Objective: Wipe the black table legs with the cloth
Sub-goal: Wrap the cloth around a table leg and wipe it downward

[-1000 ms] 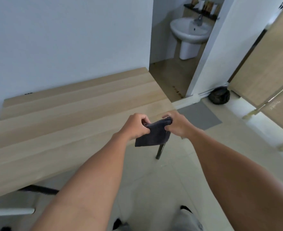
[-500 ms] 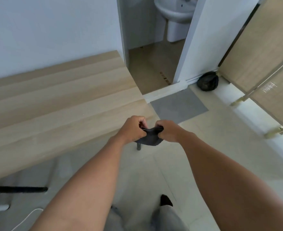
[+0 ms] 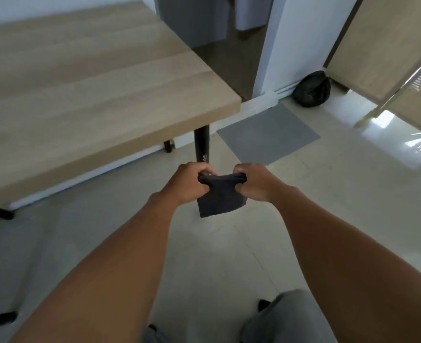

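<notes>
At the centre of the frame both hands are gripping a dark cloth [image 3: 220,196] by its top edge: the left hand [image 3: 189,181] is curling its fingers round the left corner, and the right hand [image 3: 254,181] is pinching the right corner, so the cloth is hanging down between them as a folded square above the pale tiled floor [image 3: 328,206]. Just above the left hand, a black table leg [image 3: 202,144] is standing upright under the near right corner of the wooden tabletop [image 3: 80,95], which is filling the upper left of the frame; the cloth is hanging near the leg, and whether it is touching it cannot be told. A second black leg [image 3: 168,146] is showing further back, just left of the first. To the right of the leg a grey mat [image 3: 268,134] is lying on the floor, and beyond it, at upper right, a black bag [image 3: 312,89] is sitting against the white wall base. Grey trouser legs [image 3: 286,318] are showing at the bottom edge.
</notes>
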`<state>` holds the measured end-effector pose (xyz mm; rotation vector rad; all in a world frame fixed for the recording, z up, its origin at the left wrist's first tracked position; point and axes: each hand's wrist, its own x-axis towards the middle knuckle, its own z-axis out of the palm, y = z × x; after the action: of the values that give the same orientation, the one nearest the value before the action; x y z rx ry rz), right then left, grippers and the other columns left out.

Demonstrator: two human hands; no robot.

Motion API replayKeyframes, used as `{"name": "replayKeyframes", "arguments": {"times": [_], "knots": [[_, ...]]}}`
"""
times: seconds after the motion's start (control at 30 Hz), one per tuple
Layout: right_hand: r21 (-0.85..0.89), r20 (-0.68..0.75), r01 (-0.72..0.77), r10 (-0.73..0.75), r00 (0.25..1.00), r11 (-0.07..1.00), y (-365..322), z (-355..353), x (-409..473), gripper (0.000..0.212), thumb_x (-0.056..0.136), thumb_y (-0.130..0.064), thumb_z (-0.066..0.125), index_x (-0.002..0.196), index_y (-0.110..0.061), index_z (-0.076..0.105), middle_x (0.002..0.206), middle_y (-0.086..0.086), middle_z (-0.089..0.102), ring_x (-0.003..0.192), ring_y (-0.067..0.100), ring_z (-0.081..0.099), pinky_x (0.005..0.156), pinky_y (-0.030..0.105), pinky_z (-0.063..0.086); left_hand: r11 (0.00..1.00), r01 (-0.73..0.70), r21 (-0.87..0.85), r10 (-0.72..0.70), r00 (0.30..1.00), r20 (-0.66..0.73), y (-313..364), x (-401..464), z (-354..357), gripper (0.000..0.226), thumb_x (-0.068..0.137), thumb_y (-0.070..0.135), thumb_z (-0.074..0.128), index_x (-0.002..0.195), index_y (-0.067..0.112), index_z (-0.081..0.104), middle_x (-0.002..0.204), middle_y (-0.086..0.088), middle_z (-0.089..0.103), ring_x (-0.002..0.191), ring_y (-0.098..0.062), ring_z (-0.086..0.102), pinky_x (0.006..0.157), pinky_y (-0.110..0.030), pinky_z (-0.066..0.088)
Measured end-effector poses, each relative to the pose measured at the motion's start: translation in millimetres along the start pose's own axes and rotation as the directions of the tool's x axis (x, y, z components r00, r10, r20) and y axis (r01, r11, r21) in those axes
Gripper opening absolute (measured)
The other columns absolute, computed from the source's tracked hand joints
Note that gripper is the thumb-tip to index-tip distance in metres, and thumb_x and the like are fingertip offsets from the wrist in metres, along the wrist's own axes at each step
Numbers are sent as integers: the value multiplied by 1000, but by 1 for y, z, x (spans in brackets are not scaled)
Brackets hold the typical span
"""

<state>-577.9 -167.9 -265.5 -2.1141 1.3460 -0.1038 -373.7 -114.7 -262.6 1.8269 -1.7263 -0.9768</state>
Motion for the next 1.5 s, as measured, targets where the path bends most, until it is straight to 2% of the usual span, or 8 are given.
{"name": "replayKeyframes", "arguments": {"times": [0.2,0.33,0.67,0.93,1.13,1.27,1.4,1.5], "knots": [[104,-206,63,-41,978,993,23,64,34,8,80,-10,62,78,-17,65,78,5,66,76,22,59,62,29,42,989,-148,0,146,974,-172,-65,23,25,30,80,1,63,88,28,74,88,8,73,84,-8,67,70,-26,54],[233,-384,163,-63,921,959,10,68,26,29,81,-4,62,68,-28,53,63,-7,56,62,11,54,59,25,36,968,-251,-26,233,929,-289,-67,10,16,21,87,11,66,91,30,73,90,12,73,86,-5,68,71,-22,52],[236,-544,165,-10,839,958,-12,79,32,16,93,-11,59,106,-16,67,102,10,67,92,26,62,75,32,48,948,-318,-15,283,862,-420,-74,-1,-1,19,94,13,67,96,32,70,95,14,70,89,-3,65,69,-16,48],[376,-626,97,176,760,921,4,95,60,19,95,-13,55,111,-17,65,113,16,60,105,32,56,84,33,47,954,-297,-36,242,838,-488,-78,29,20,14,98,14,63,103,25,70,93,11,68,89,-9,66,71,-21,50],[480,-683,261,170,710,837,19,98,89,16,93,-10,60,99,-24,66,98,0,68,99,21,62,80,32,53,946,-311,-92,189,759,-623,-85,59,33,14,98,13,62,103,25,70,93,12,69,91,-4,66,70,-13,48],[570,-687,357,191,702,740,14,102,116,17,94,-11,58,97,-26,66,92,-11,68,90,10,64,66,17,45,932,-288,-218,77,749,-658,-90,75,31,15,97,12,64,106,19,73,99,2,73,96,-16,70,86,-39,61],[679,-700,363,413,583,638,-2,118,133,22,91,-19,68,110,-15,56,115,1,49,97,22,57,78,22,43,917,-320,-239,56,695,-717,-81,85,37,22,93,10,70,110,24,67,105,6,66,96,-16,69,87,-36,61],[700,-699,349,499,512,623,-17,134,132,16,96,-26,63,100,-15,51,108,2,49,95,24,54,71,21,35,892,-366,-266,77,702,-708,-73,86,38,31,89,8,65,108,32,61,108,14,61,104,-12,67,90,-32,58]]}}
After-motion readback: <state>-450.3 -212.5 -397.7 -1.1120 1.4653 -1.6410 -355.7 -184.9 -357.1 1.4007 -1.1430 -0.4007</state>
